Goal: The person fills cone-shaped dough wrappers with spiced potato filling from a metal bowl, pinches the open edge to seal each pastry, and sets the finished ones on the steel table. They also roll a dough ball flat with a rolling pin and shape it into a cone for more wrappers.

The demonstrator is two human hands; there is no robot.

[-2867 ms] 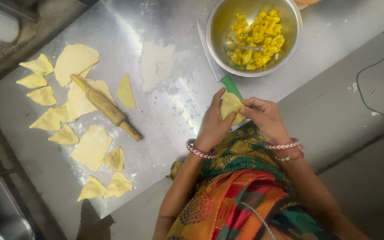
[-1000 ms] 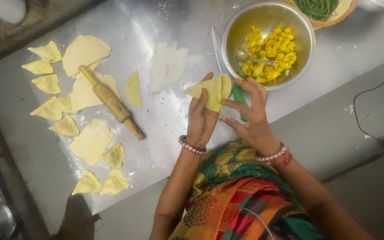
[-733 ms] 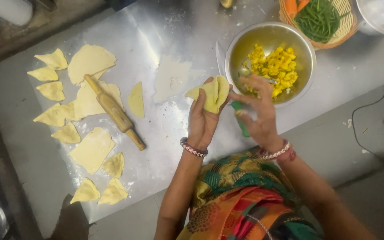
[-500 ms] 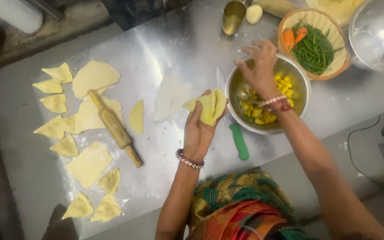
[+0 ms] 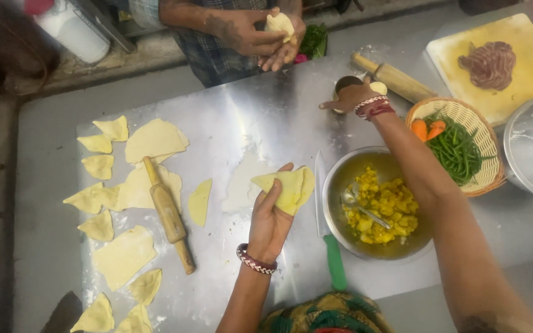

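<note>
Steel table (image 5: 266,123) is filling the view. At 3 o'clock of centre, the steel bowl (image 5: 340,179) is holding yellow potato filling (image 5: 382,209) and a spoon (image 5: 358,206). At 2 o'clock, a basket (image 5: 477,179) is carrying green beans and carrot. At 9 o'clock, a rolling pin (image 5: 168,213) is lying among cut dough pieces (image 5: 124,256). A knife with a green handle (image 5: 334,259) is lying just left of the bowl.

Your left hand (image 5: 271,222) is gripping a folded dough cone (image 5: 288,188) near centre, fingers wrapped round it. Your right hand (image 5: 350,97) is reaching to 1 o'clock, resting on a small metal cup (image 5: 343,83); I cannot tell whether it is closed on it. At 12 o'clock, another person's hands (image 5: 260,37) are shaping dough.
</note>
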